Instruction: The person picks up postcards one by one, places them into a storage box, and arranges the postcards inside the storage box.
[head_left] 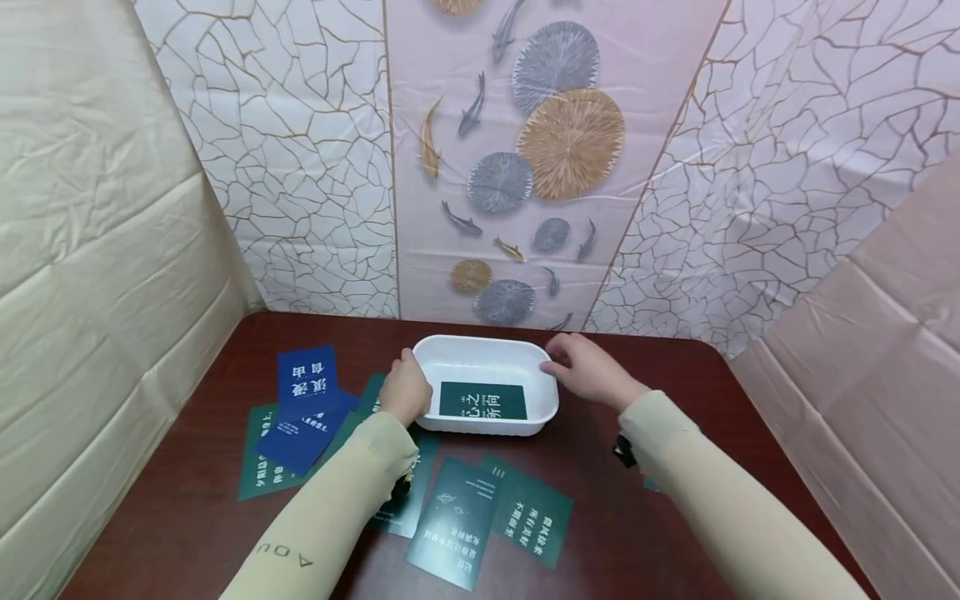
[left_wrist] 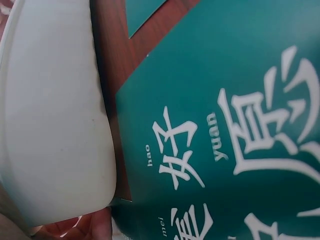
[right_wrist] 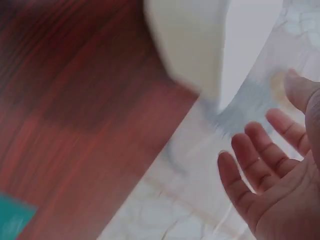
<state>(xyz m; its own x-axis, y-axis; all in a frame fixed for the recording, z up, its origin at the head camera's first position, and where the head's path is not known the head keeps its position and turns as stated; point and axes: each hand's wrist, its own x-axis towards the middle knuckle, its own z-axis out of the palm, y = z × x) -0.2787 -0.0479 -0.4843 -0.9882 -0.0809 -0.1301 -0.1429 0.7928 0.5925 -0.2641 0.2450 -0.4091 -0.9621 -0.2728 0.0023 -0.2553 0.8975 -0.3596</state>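
A white plastic tray (head_left: pixel 480 360) stands on the table, with a dark green card (head_left: pixel 480 402) with white characters lying in it. My left hand (head_left: pixel 406 388) grips the tray's left end; in the left wrist view, its fingers (left_wrist: pixel 95 226) curl under the white wall. Beside the right end is my right hand (head_left: pixel 588 368). The right wrist view has this hand (right_wrist: pixel 277 180) with fingers spread and loosely bent, apart from the tray corner (right_wrist: pixel 200 50) and holding nothing. Under and next to the left hand lie green cards, one large in the left wrist view (left_wrist: pixel 165 75).
Blue cards (head_left: pixel 306 382) overlap green ones at the left of the dark red table (head_left: pixel 165 500). Nearer me lie two more green cards, one with a planet drawing (head_left: pixel 453 521) and one (head_left: pixel 528 510) beside it. A patterned cloth (head_left: pixel 495 250) hangs behind the table.
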